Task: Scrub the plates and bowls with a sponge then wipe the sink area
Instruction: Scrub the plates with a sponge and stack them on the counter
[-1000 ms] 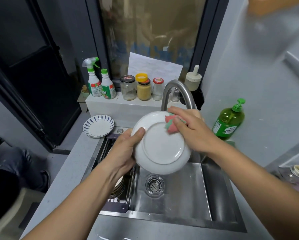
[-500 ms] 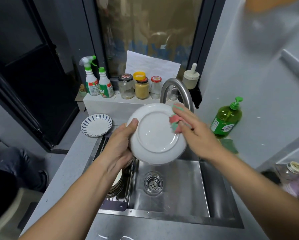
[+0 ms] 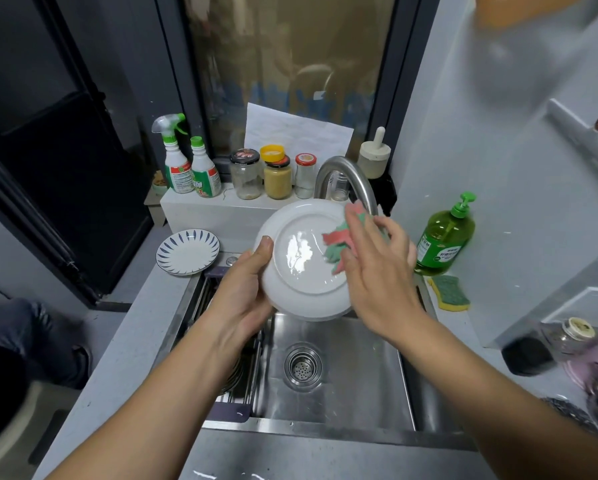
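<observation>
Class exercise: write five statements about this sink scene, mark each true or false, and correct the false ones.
1. The left hand grips the round white plate by its rim above the steel sink. True.
2. The right hand presses a pink-and-green sponge against that plate. True.
3. The white plate with blue stripes lies inside the sink basin. False: it sits on the counter, left of the sink.
4. The green pump bottle of soap stands left of the curved steel tap. False: it stands to the tap's right.
5. A yellow-and-green scouring sponge lies on the counter near the soap bottle. True.
</observation>
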